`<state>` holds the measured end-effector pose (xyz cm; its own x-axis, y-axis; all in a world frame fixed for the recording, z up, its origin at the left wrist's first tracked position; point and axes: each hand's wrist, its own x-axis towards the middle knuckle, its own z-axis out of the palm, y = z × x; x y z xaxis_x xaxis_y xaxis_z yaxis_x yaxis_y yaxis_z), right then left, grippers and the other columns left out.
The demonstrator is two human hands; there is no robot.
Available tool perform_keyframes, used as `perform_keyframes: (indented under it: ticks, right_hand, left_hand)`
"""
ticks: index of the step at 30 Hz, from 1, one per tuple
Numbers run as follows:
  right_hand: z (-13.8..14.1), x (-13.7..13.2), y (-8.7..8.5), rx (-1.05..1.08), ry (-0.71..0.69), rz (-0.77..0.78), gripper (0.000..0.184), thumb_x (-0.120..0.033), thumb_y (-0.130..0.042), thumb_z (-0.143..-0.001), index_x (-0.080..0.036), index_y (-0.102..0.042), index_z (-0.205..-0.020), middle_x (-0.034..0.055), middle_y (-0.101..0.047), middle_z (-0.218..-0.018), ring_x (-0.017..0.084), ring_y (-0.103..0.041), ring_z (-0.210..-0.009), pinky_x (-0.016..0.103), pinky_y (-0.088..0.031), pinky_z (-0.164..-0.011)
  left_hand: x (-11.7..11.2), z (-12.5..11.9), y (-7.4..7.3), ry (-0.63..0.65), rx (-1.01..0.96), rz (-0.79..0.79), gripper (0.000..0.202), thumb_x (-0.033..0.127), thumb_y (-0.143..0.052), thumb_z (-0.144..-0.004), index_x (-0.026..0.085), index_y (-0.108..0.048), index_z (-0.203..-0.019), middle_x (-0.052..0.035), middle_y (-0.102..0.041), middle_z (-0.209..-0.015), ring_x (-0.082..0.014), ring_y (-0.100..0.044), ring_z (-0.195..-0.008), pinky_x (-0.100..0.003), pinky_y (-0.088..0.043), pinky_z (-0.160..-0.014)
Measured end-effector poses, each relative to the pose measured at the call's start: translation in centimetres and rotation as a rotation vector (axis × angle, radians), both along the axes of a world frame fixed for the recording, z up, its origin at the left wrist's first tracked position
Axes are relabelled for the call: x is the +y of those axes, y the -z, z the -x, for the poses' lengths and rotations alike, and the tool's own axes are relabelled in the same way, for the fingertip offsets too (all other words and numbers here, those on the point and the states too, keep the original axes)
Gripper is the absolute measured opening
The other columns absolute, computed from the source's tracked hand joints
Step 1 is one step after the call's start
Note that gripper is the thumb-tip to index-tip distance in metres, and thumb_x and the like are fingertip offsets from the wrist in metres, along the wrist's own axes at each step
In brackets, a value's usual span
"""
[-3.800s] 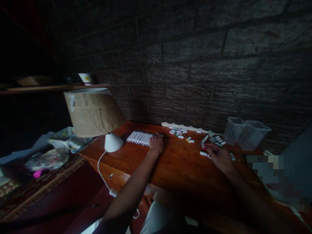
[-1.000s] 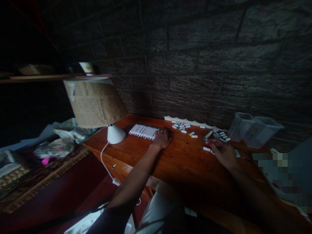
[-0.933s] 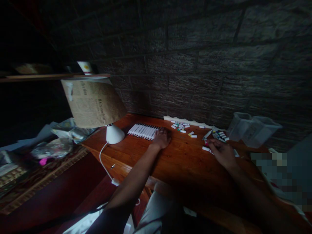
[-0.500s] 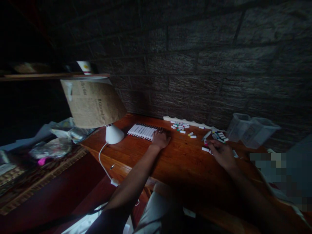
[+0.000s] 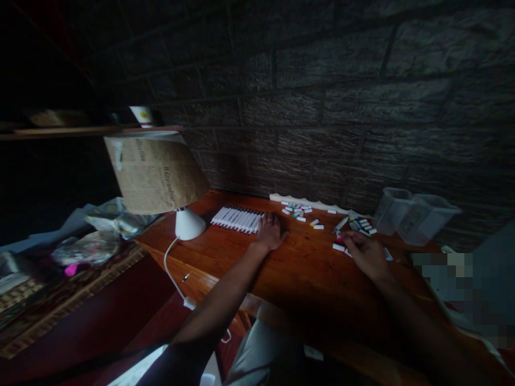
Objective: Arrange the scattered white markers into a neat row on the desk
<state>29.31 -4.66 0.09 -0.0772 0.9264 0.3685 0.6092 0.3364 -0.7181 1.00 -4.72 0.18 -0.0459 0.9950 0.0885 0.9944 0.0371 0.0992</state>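
A row of white markers (image 5: 237, 220) with dark ends lies side by side on the wooden desk (image 5: 298, 268). At the row's right end rests my left hand (image 5: 270, 235), palm down with its fingers spread, touching the last markers or just beside them. Farther right, my right hand (image 5: 365, 253) is closed in a pinch at a small pink-ended marker cap (image 5: 339, 236), partly hidden by the fingers. Just below that pinch lies a white cap (image 5: 338, 247). Scattered white caps (image 5: 300, 213) with coloured ends lie between the hands, and more small pieces (image 5: 364, 225) lie beyond my right hand.
A lamp (image 5: 189, 224) with a printed fabric shade stands left of the markers, its white cord hanging over the desk edge. Clear plastic containers (image 5: 426, 217) stand at the right. A white wavy strip (image 5: 314, 202) runs along the brick wall (image 5: 298, 107).
My left hand has slid slightly right along the marker row, uncovering more of its right end, and its fingers show more spread. My right hand stays almost in place.
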Motion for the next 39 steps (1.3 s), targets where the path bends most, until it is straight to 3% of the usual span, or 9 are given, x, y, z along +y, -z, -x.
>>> perform_keyframes:
  ticks: [11, 16, 18, 23, 25, 27, 33, 39]
  right_hand:
    - [0.02, -0.05, -0.06, 0.000, 0.001, -0.010, 0.040, -0.051, -0.049, -0.085, -0.020, -0.073, -0.093, 0.0041, -0.075, -0.082, 0.021, -0.067, -0.073, 0.030, -0.047, -0.070]
    - [0.07, -0.12, -0.12, -0.007, 0.008, 0.006, 0.044, -0.056, -0.049, -0.084, -0.019, -0.073, -0.092, 0.0031, -0.072, -0.070, 0.020, -0.065, -0.064, 0.030, -0.046, -0.064]
    - [0.12, -0.20, -0.18, -0.002, 0.015, 0.006, 0.045, -0.056, -0.049, -0.084, -0.019, -0.073, -0.092, 0.0035, -0.072, -0.070, 0.020, -0.065, -0.064, 0.030, -0.046, -0.064]
    - [0.20, -0.36, -0.34, -0.001, 0.013, -0.012, 0.042, -0.053, -0.049, -0.084, -0.020, -0.073, -0.093, 0.0043, -0.074, -0.081, 0.021, -0.066, -0.071, 0.031, -0.047, -0.069]
    - [0.18, -0.33, -0.32, 0.012, 0.009, -0.002, 0.042, -0.053, -0.050, -0.083, -0.020, -0.073, -0.093, 0.0042, -0.074, -0.080, 0.021, -0.067, -0.071, 0.031, -0.047, -0.068]
    - [0.13, -0.26, -0.25, 0.004, 0.009, 0.005, 0.042, -0.053, -0.050, -0.083, -0.020, -0.073, -0.093, 0.0040, -0.074, -0.077, 0.021, -0.067, -0.071, 0.031, -0.047, -0.068]
    - [0.02, -0.05, -0.04, -0.003, -0.012, -0.030, 0.041, -0.052, -0.049, -0.085, -0.020, -0.073, -0.093, 0.0047, -0.075, -0.082, 0.021, -0.067, -0.074, 0.032, -0.048, -0.071]
    - [0.23, -0.23, -0.29, 0.004, 0.007, 0.023, 0.041, -0.053, -0.049, -0.084, -0.020, -0.073, -0.093, 0.0037, -0.074, -0.077, 0.021, -0.067, -0.070, 0.030, -0.047, -0.067]
  left_hand:
    - [-0.16, -0.02, -0.58, -0.109, -0.010, -0.024, 0.073, 0.054, -0.039, -0.090, 0.001, -0.038, -0.141, -0.0288, -0.029, -0.150, -0.0408, -0.031, -0.138, -0.052, -0.025, -0.109]
    - [-0.24, 0.01, -0.65, -0.102, -0.041, -0.060, 0.070, 0.052, -0.042, -0.090, 0.004, -0.039, -0.140, -0.0272, -0.033, -0.149, -0.0392, -0.031, -0.138, -0.053, -0.024, -0.110]
    - [-0.24, 0.00, -0.60, -0.012, -0.070, -0.092, 0.068, 0.051, -0.043, -0.090, 0.005, -0.039, -0.140, -0.0249, -0.035, -0.149, -0.0374, -0.030, -0.139, -0.051, -0.025, -0.111]
    - [-0.17, -0.31, -0.28, 0.412, -0.141, -0.126, 0.062, 0.049, -0.042, -0.091, 0.012, -0.039, -0.141, -0.0152, -0.043, -0.147, -0.0257, -0.039, -0.136, -0.036, -0.029, -0.112]
    - [-0.13, -0.43, -0.16, 0.473, -0.125, -0.145, 0.060, 0.048, -0.042, -0.092, 0.013, -0.041, -0.140, -0.0132, -0.041, -0.149, -0.0239, -0.036, -0.138, -0.035, -0.025, -0.114]
    - [-0.10, -0.43, -0.09, 0.441, -0.102, -0.152, 0.060, 0.048, -0.042, -0.092, 0.013, -0.041, -0.141, -0.0131, -0.040, -0.150, -0.0238, -0.034, -0.139, -0.036, -0.023, -0.116]
    - [-0.14, -0.08, -0.12, 0.149, -0.046, -0.016, 0.069, 0.052, -0.042, -0.090, 0.006, -0.037, -0.142, -0.0221, -0.028, -0.153, -0.0325, -0.022, -0.144, -0.047, -0.016, -0.116]
    - [-0.35, -0.31, -0.33, 0.032, -0.029, 0.035, 0.070, 0.056, -0.037, -0.091, 0.004, -0.041, -0.137, -0.0272, -0.031, -0.150, -0.0372, -0.021, -0.143, -0.052, -0.015, -0.114]
